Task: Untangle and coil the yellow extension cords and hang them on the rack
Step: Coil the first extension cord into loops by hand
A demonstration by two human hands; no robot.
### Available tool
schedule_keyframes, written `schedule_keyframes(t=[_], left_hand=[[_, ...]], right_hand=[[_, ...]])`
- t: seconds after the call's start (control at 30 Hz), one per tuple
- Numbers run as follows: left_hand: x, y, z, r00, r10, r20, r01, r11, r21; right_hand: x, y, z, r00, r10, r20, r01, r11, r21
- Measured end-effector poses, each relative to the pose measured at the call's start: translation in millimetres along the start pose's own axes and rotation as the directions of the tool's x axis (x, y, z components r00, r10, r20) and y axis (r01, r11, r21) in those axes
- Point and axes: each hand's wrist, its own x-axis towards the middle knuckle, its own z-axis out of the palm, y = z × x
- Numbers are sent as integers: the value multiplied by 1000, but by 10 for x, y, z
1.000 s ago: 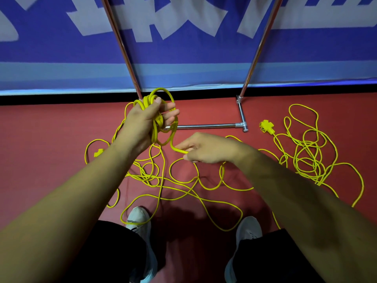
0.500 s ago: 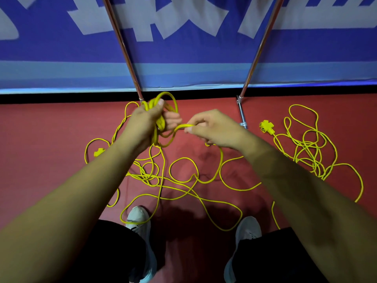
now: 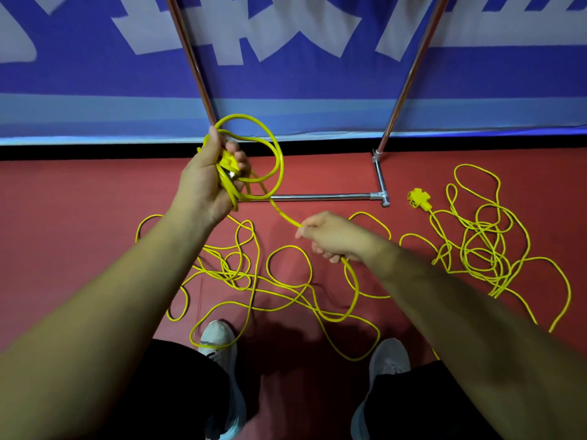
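Coiling is the step in hand. In the head view, the left hand [image 3: 206, 182] is closed around a small coil [image 3: 254, 154] of a few loops, held up before the rack [image 3: 379, 182]. The right hand [image 3: 333, 238] is pinched on the same cord just below, a short taut run between the two. Most of that cord [image 3: 286, 290] lies tangled on the floor [image 3: 79, 217] by the shoes [image 3: 219, 341]. A second cord [image 3: 482, 246] lies heaped at right, untouched. The next move likely calls for sliding the right hand down for slack, then laying another loop into the left.
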Motion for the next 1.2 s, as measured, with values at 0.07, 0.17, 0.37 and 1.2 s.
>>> schedule_keyframes(t=[0.07,0.17,0.37,1.2], left_hand=[[-11,-22,-3,997,73,5,-72,968,239],[-45,-79,-23,987,123,106,-161,819,551],[-216,-245,76,988,41,148,-146,555,819],[-266,-101,90,789,-606,98,92,275,957]], right_hand=[[-68,-97,-9,993,-79,91,75,996,46],[-170,-240,-85,972,-160,171,146,985,93],[-320,-339,-160,896,-321,306,336,942,3],[-257,-313,-508,773,-600,-207,541,793,-279]])
